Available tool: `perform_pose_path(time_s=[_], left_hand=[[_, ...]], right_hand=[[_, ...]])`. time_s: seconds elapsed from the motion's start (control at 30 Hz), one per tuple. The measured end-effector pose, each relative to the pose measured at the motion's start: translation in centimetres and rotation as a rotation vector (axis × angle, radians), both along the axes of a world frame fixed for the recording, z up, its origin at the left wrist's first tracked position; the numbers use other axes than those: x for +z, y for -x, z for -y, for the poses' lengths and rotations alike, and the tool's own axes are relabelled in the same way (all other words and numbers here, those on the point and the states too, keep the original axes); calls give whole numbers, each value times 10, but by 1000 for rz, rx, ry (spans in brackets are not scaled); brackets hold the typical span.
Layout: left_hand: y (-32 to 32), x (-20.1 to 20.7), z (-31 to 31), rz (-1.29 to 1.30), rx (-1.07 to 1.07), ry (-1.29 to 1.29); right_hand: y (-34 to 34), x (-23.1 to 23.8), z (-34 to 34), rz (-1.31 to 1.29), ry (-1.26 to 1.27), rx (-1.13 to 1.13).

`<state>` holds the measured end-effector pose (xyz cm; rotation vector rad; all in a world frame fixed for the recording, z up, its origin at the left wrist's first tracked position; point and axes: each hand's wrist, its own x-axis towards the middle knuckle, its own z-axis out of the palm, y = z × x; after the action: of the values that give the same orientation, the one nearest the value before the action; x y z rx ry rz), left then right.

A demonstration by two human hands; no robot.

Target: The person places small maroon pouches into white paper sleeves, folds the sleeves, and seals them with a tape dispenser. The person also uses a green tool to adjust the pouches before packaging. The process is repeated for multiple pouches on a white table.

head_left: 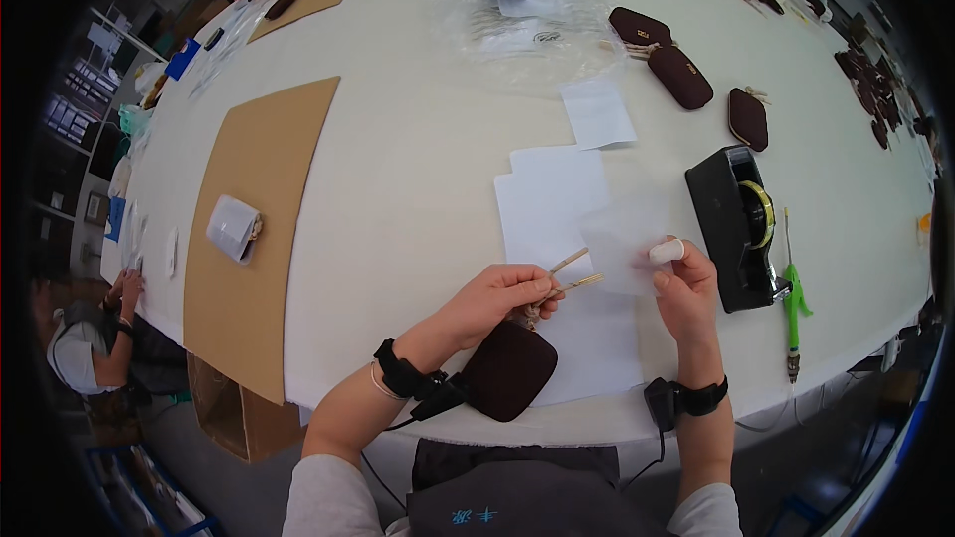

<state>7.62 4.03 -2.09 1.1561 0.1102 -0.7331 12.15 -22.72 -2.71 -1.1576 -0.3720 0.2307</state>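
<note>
My left hand [502,300] is closed on a beige cord [569,261], whose ends stick out past the fingertips. The cord leads to a dark brown rounded pouch [510,373], which lies below that hand near the table's front edge. My right hand [688,288] has a white cover on one finger and pinches the edge of a thin translucent sheet [625,244]. Under the sheet lie white papers [552,199], with a smaller white paper [599,111] above them.
A black tape dispenser [718,229] and a green-handled tool [794,308] stand at right. Brown pouches [680,77] and clear plastic bags [537,35] lie farther back. On the left, a cardboard sheet [254,308] carries a wrapped pouch [234,227]. Other people work around the table.
</note>
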Motion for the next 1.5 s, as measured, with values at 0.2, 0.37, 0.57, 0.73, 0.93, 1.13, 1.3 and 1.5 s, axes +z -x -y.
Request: perform_pose_path(time_s=[0.2, 0.37, 0.57, 0.73, 0.93, 1.13, 1.3, 1.5], left_hand=[[-1, -4, -2, -111, 31, 105], [0, 4, 4, -127, -1, 47], [1, -2, 10, -89, 24, -14], [7, 2, 10, 55, 85, 7], [9, 1, 2, -20, 92, 111], [11, 1, -3, 52, 22, 20], [28, 6, 1, 428, -112, -385], [31, -3, 2, 169, 54, -135]], right_hand=[[0, -4, 1, -17, -46, 34], [4, 1, -19, 21, 93, 162], [12, 4, -37, -36, 237, 183], [15, 3, -39, -40, 343, 154], [19, 1, -35, 63, 467, 227], [27, 2, -43, 43, 595, 249], [29, 0, -45, -38, 401, 222], [24, 5, -43, -190, 246, 234]])
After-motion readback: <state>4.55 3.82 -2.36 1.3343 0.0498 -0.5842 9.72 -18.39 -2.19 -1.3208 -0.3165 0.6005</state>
